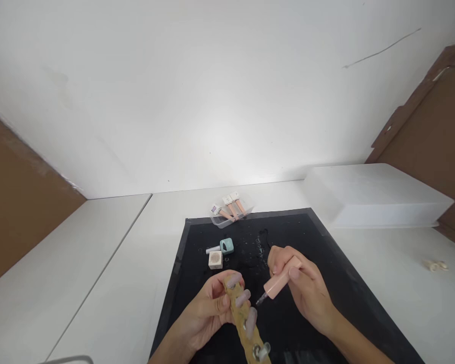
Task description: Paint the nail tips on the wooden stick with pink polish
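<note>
My left hand (pixel 207 309) grips a tan strip (pixel 239 317), thumb on its near side and fingers behind. Several false nail tips (pixel 251 321) stand along the strip on small round mounts; the upper ones look pale pink. Between the fingers of my right hand (pixel 311 293) is a nail polish brush (pixel 277 284) with a pink handle. Its dark tip points down and left, just right of the nail tips and apart from them. Beyond my left hand are a white square block (pixel 215 260) with a round mark and a teal nail polish bottle (pixel 226 246) with a pale cap.
A black mat (pixel 250 227) lies under my hands on the white table (pixel 144 263). At the mat's far edge, a clear plastic tray (pixel 220 223) holds several pink-and-white bottles (pixel 231 206). To the right are a white box (pixel 382 197) and small beige pieces (pixel 435 265).
</note>
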